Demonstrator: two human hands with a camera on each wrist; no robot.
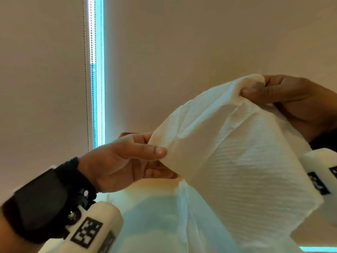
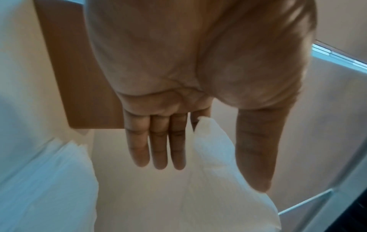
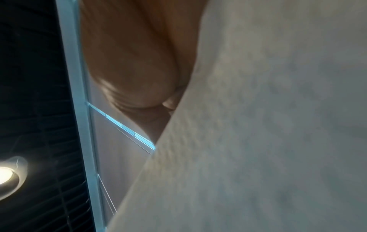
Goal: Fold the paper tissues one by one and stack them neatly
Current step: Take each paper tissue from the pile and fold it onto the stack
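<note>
I have one paper tissue (image 1: 228,152) up in the air in front of me, stretched between my two hands so its edges hang free and I can find the corners to bring together. My left hand (image 1: 120,161) pinches the lower left corner between thumb and forefinger; the left wrist view shows the other three fingers (image 2: 158,141) lying straight beside the pinched corner, out of the way, so the sheet is not crumpled. My right hand (image 1: 284,95) is higher and to the right, fingers curled round a bunched upper corner. In the right wrist view the sheet covers almost everything, so I judge that grip from the head view alone. Held slantwise like this, the top edge runs taut from one hand up to the other while the rest drapes down toward me, with soft creases fanning out from each grip. The lower right edge hangs loose and slightly ragged. Below my left hand lies more white tissue (image 1: 155,225), though I cannot tell whether it is a folded stack or loose sheets. Behind the sheet is a plain roller blind (image 1: 200,42) with its bead chain (image 1: 85,79) to the left, well apart from my hands, so I think I have free room to swing the corners together. No fold is made yet.
</note>
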